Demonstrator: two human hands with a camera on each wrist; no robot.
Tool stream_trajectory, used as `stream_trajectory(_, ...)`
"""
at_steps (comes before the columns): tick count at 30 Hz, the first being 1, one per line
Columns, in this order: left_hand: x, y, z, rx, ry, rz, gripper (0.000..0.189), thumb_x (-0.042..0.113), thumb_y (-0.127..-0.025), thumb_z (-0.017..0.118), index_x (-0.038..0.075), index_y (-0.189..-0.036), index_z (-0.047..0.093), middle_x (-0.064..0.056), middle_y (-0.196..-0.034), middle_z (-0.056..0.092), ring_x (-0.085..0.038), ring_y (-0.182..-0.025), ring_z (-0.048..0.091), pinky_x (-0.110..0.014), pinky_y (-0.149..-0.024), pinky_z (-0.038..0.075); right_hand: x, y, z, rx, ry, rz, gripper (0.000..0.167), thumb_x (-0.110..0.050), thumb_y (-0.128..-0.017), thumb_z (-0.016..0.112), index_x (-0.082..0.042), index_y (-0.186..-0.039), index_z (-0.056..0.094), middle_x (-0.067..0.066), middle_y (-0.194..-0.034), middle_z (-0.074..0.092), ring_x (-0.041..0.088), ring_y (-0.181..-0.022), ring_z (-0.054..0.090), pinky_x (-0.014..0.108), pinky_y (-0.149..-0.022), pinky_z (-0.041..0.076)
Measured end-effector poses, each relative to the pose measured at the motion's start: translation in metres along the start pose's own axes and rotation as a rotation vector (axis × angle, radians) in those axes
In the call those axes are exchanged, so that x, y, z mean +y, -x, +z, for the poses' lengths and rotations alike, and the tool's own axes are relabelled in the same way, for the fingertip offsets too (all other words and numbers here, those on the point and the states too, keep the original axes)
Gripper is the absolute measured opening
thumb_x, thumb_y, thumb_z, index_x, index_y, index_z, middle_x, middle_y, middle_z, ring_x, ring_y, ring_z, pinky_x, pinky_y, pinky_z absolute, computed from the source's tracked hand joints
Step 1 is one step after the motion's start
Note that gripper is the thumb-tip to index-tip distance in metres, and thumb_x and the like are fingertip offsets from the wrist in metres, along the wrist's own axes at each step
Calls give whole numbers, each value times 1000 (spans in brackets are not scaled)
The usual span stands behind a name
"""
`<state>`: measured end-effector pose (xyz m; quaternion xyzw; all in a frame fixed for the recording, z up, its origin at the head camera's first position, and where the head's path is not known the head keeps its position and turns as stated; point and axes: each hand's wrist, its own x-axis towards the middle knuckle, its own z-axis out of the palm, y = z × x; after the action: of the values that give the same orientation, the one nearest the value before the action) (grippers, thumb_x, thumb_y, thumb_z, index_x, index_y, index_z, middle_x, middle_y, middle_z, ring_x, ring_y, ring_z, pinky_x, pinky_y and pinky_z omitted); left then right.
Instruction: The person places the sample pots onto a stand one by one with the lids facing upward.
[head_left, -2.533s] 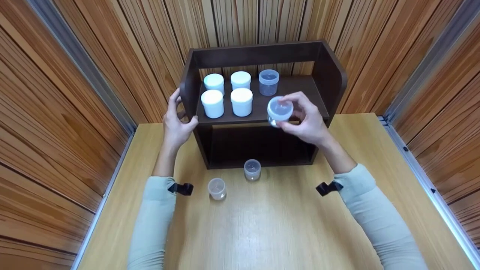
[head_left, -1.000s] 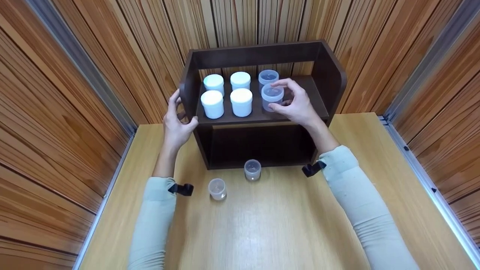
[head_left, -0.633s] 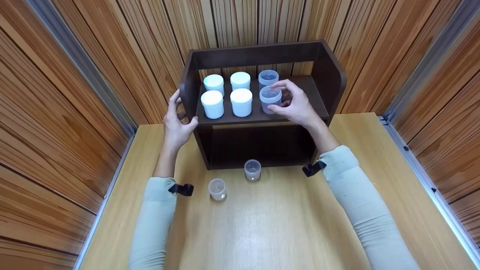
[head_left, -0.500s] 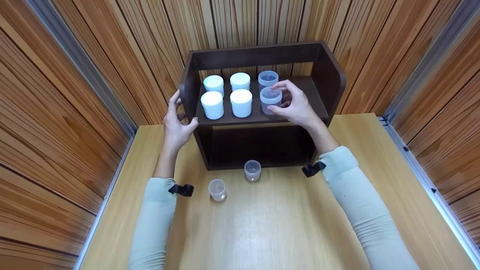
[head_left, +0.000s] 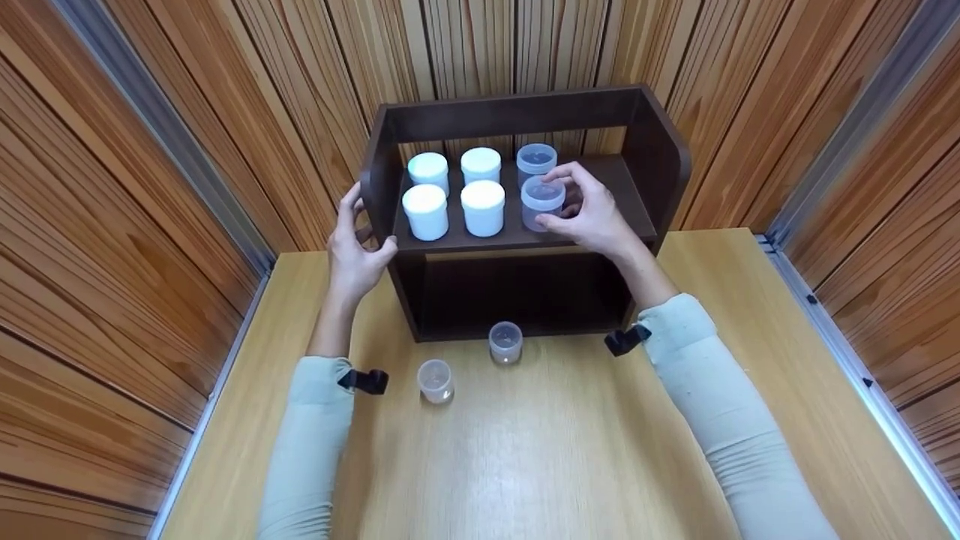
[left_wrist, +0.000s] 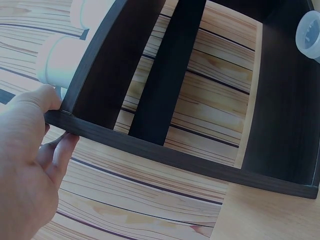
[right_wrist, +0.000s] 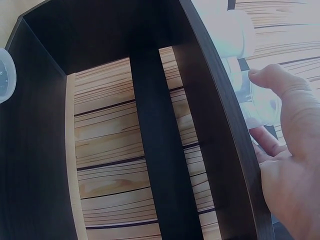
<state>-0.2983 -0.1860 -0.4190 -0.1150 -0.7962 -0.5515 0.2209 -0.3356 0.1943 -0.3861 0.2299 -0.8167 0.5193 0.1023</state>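
My right hand (head_left: pixel 592 210) pinches a clear plastic jar (head_left: pixel 541 202) between thumb and fingers, upright on the upper board of a dark brown shelf unit (head_left: pixel 517 112). Just behind it stands another clear jar (head_left: pixel 536 159). In the right wrist view, the thumb and fingers (right_wrist: pixel 295 115) lie around the held jar (right_wrist: pixel 265 105), which is washed out by glare. My left hand (head_left: pixel 354 251) grips the unit's left side; the left wrist view has the thumb (left_wrist: pixel 47 95) on one face of the panel and fingertips on the other.
White lidded jars (head_left: pixel 482 206) fill the left half of the upper board in two rows. Two clear cups (head_left: pixel 435 380) stand on the wooden table (head_left: pixel 495 465), one (head_left: pixel 505 343) close to the unit's front edge. Wood-patterned walls (head_left: pixel 840 90) enclose the table.
My right hand has carried the clear jar from in front of the upper board back and left onto it, then shifted it slightly. The left hand keeps its hold on the unit.
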Motion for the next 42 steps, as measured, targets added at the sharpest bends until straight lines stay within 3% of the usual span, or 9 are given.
stream_trajectory(9, 0, 0, 1, 7, -12, 5, 86, -4, -93, 71, 12, -171, 39, -24, -166, 54, -46, -153, 60, -62, -108, 65, 1, 2, 0, -10, 17, 8, 63, -3, -92, 88, -2, -147, 57, 22, -143, 66, 24, -112, 69, 19, -89, 57)
stream_trajectory(15, -1, 0, 1, 9, -20, -4, 87, -5, -92, 72, 11, -171, 39, -25, -165, 55, -48, -147, 65, -60, -103, 68, 0, 8, 1, 31, 58, 2, 71, -6, -91, 91, -4, -153, 56, 21, -145, 62, 31, -122, 69, 21, -92, 59)
stream_trajectory(22, 0, 0, -1, 1, -16, -10, 87, -4, -94, 72, 14, -172, 38, -24, -167, 52, -46, -154, 58, -65, -111, 63, -5, 19, 1, 90, 24, 18, 72, -6, -93, 90, -6, -156, 55, 20, -146, 58, 30, -133, 66, 46, -105, 66)
stream_trajectory(25, 1, 0, -2, -1, -21, -15, 87, -4, -95, 72, 15, -172, 37, -23, -168, 51, -45, -156, 56, -64, -114, 62, -5, 24, 1, 111, -33, 29, 75, -3, -93, 88, -4, -159, 53, 21, -153, 58, 36, -138, 68, 56, -112, 63)
stream_trajectory(31, 0, 0, -1, 3, -16, -8, 86, -4, -94, 71, 14, -171, 38, -24, -168, 52, -45, -157, 56, -65, -117, 59, -3, 35, -1, 127, -113, 18, 81, 0, -93, 88, -3, -163, 47, 23, -168, 52, 43, -157, 54, 65, -121, 56)
stream_trajectory(37, -1, -1, 0, 3, -7, 0, 85, -4, -94, 71, 14, -171, 39, -23, -168, 52, -43, -160, 53, -65, -120, 57, -3, 49, -4, 151, -143, 2, 81, 1, -92, 88, -2, -163, 49, 23, -168, 52, 43, -158, 53, 60, -123, 56)
stream_trajectory(42, -1, -2, 1, 17, -5, 12, 86, -4, -92, 70, 11, -170, 40, -23, -163, 56, -43, -154, 60, -62, -117, 60, -5, 62, -8, 144, -169, -6, 83, 2, -90, 88, -1, -164, 50, 18, -170, 55, 42, -161, 51, 37, -122, 56)
